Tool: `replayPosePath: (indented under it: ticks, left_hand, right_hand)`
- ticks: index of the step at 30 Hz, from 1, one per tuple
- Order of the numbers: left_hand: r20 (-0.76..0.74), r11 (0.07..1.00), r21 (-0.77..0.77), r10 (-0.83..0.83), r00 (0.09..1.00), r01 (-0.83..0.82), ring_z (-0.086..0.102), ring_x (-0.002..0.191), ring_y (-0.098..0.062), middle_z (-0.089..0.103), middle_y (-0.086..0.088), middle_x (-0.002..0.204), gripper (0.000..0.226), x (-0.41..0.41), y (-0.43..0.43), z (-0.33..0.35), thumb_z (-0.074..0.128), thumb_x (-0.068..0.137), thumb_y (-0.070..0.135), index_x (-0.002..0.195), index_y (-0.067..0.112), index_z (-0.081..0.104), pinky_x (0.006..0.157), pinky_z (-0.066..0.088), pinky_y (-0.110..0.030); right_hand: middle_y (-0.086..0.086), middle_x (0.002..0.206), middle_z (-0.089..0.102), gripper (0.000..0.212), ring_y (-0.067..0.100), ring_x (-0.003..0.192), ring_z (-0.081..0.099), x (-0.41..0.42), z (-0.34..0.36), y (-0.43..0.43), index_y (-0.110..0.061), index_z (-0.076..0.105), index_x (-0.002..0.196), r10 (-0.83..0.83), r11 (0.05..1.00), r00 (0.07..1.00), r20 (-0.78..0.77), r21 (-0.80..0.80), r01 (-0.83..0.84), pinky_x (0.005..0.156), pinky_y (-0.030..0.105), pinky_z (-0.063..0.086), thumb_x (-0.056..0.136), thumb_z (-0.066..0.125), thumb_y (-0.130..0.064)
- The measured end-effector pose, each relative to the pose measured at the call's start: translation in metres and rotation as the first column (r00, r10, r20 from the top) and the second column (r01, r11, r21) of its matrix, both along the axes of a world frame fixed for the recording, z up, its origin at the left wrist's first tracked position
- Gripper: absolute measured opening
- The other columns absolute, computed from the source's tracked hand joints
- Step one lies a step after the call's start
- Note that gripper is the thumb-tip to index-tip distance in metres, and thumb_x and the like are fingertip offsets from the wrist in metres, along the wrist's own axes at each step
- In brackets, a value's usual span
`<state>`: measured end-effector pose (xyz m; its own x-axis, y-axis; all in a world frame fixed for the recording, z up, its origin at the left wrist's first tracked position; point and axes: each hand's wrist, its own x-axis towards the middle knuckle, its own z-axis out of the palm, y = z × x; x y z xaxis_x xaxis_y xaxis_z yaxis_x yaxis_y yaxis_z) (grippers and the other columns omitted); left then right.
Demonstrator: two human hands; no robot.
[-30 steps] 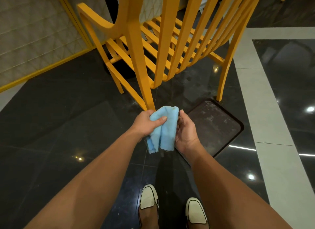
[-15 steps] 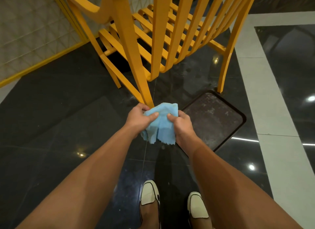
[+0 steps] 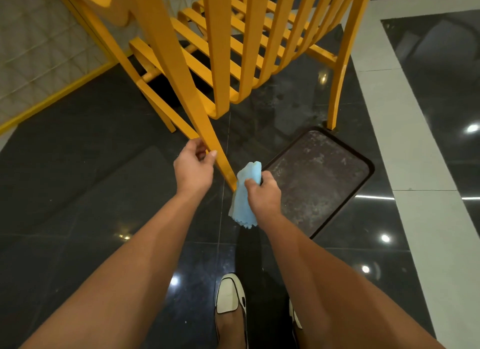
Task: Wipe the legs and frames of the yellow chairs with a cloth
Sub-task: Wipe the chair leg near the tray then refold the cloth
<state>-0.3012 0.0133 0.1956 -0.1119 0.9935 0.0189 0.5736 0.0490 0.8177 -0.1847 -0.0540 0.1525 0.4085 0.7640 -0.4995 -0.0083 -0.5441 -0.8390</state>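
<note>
A yellow slatted chair (image 3: 223, 49) stands on the dark floor in front of me, its back toward me. Its near left rear leg (image 3: 197, 109) slants down to the floor between my hands. My left hand (image 3: 193, 166) curls loosely around that leg from the left, thumb and fingers near it, holding nothing else. My right hand (image 3: 262, 195) grips a light blue cloth (image 3: 244, 200), which hangs down beside the foot of the leg and touches it.
A dark rectangular floor plate (image 3: 317, 177) lies just right of my right hand, by the chair's right rear leg (image 3: 337, 88). A pale floor strip (image 3: 415, 146) runs along the right. A yellow-framed panel (image 3: 39, 62) stands at the left. My shoes (image 3: 230, 294) are below.
Both hands held the cloth together before. My left hand has let go and moved up-left to the chair leg; my right hand keeps the cloth at the leg's foot.
</note>
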Motion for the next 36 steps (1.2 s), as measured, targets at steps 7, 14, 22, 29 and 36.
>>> replayPosePath:
  ticks: [7,14,22,29,36]
  left_hand:
    - [0.011,0.998,-0.051,-0.03,0.999,0.031,0.06,0.093,-0.008,0.063,0.006,0.1,0.029,0.003,0.002,-0.015,0.065,0.088,0.009,0.115,0.017,0.058,0.079,0.045,-0.015]
    - [0.021,0.998,-0.041,-0.048,0.999,0.049,0.06,0.084,0.002,0.06,0.013,0.089,0.028,0.006,0.001,-0.038,0.064,0.087,0.008,0.111,0.017,0.053,0.07,0.044,-0.004]
    - [0.096,1.0,-0.012,0.015,0.995,-0.014,0.065,0.094,-0.011,0.063,0.005,0.096,0.04,0.023,-0.001,-0.055,0.058,0.089,0.002,0.121,0.019,0.042,0.084,0.053,-0.025]
    - [0.092,1.0,0.025,0.009,0.996,-0.012,0.063,0.087,-0.001,0.06,0.014,0.09,0.038,0.019,0.002,-0.061,0.059,0.088,0.001,0.12,0.016,0.045,0.08,0.051,-0.013]
    - [0.118,0.998,0.056,-0.027,0.993,0.021,0.067,0.094,-0.008,0.066,0.003,0.096,0.039,0.011,0.005,-0.065,0.064,0.084,0.0,0.117,0.012,0.047,0.087,0.055,-0.026]
  right_hand:
    - [0.01,0.123,0.057,0.031,0.028,0.113,0.057,-0.013,-0.011,0.005,-0.013,0.047,0.128,-0.028,0.999,0.999,-0.019,-0.029,0.027,0.094,0.043,0.048,0.098,0.049,-0.02]
    - [0.013,0.133,0.054,0.046,0.029,0.121,0.052,-0.027,-0.03,0.012,-0.017,0.038,0.144,0.07,0.998,0.997,-0.011,0.01,-0.07,0.1,0.038,0.044,0.099,0.045,-0.013]
    - [0.011,0.122,0.061,0.044,0.025,0.111,0.057,-0.037,-0.048,0.021,-0.021,0.043,0.142,0.058,0.997,0.998,-0.012,0.056,-0.058,0.089,0.029,0.046,0.099,0.045,-0.016]
    - [0.006,0.1,0.065,0.036,0.017,0.087,0.061,-0.052,-0.059,0.026,-0.016,0.051,0.135,0.015,0.989,1.0,-0.027,0.148,-0.011,0.078,0.031,0.051,0.1,0.046,-0.022]
    - [0.005,0.09,0.059,0.031,0.002,0.067,0.05,-0.059,-0.063,0.032,-0.004,0.059,0.12,-0.244,0.968,0.865,-0.439,-0.063,0.241,0.054,0.006,0.042,0.103,0.041,-0.022]
